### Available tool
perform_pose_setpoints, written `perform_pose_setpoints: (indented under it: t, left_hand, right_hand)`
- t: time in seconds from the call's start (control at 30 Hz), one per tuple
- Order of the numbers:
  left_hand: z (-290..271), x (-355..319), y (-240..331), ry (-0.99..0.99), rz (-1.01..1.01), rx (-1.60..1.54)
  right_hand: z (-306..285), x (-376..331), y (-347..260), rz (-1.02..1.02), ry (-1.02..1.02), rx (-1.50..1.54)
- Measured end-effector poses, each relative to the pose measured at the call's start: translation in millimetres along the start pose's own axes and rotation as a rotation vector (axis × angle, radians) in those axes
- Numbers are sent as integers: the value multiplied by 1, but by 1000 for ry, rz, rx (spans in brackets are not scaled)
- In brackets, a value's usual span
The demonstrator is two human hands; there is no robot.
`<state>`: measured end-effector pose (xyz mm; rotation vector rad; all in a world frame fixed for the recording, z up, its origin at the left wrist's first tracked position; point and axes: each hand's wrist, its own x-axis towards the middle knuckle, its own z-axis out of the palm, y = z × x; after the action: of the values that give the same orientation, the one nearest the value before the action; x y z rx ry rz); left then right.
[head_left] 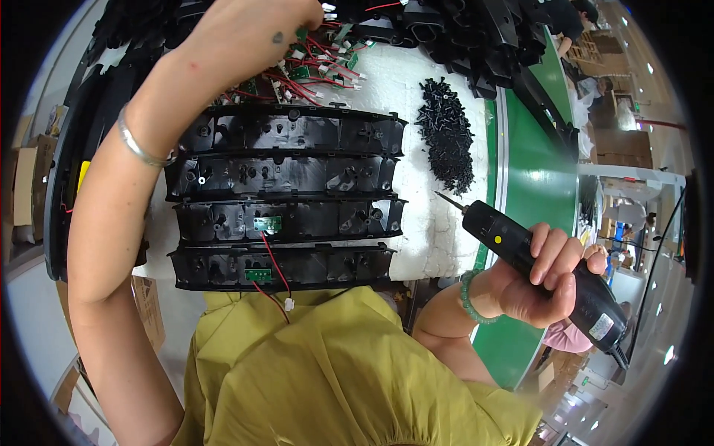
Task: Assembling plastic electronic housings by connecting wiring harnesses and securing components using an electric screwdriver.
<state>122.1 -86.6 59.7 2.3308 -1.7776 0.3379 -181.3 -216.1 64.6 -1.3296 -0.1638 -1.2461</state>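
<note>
My left hand (253,26) reaches to the far side of the bench, into a heap of small green circuit boards with red wires (316,67); its fingers are curled down among them, but I cannot tell whether they have closed on one. A silver bangle (137,145) circles that forearm. Near of the heap, four long black plastic housings (286,201) lie side by side in a row on white padding (431,238). The two nearest housings each carry a green circuit board (267,223) at mid-length, with red leads running to a white connector (288,303) over my yellow shirt (335,372). Right of the housings lies a pile of black screws (448,134), just beside the edge of a green conveyor belt (535,186). At the right, my right hand (543,279) is wrapped tight around a black electric screwdriver (543,271), its bit (448,201) pointing far-left toward the screws, clear of the housings. A green bead bracelet (468,297) sits on that wrist.
</note>
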Motion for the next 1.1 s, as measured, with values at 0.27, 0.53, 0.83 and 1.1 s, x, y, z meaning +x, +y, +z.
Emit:
perform_pose_setpoints:
  t: [0.27,0.53,0.83,1.1]
  left_hand:
    - [-6,-30,-3,145,49,119]
    - [-32,-45,-22,-40,183,-188]
    - [-47,-36,4,-108,-167,-901]
    - [-68,-28,15,296,-101,-1325]
  right_hand:
    - [4,1,1,14,-10,-6]
    - [10,-1,-1,-6,21,-49]
    - [15,2,-4,31,-61,19]
    - [18,-1,-4,-20,2,-43]
